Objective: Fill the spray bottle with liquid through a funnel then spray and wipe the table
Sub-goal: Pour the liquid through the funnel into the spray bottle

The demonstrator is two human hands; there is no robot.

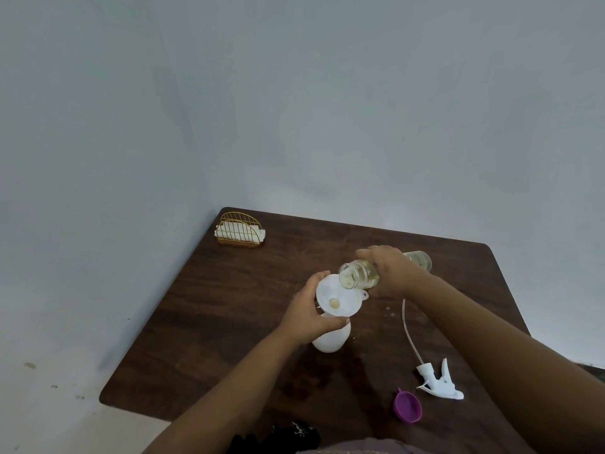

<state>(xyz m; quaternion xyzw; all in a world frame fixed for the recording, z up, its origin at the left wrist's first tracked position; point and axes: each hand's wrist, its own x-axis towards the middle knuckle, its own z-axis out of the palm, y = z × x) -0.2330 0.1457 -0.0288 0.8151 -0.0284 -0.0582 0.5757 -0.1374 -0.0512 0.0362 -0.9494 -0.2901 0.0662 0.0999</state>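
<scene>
A white spray bottle (330, 340) stands mid-table with a white funnel (340, 298) seated in its neck. My left hand (311, 314) grips the bottle's neck and the funnel's rim. My right hand (391, 271) holds a clear jar (358, 275) of yellowish liquid, tipped on its side with its mouth over the funnel. A little liquid pools at the funnel's bottom. The white trigger sprayer head (440, 381) with its long dip tube lies on the table to the right, off the bottle.
A purple lid (407, 407) lies near the front right beside the sprayer head. A gold wire holder with white napkins (240, 231) stands at the far left corner of the dark wooden table (229, 322). A dark cloth (288, 435) sits at the near edge.
</scene>
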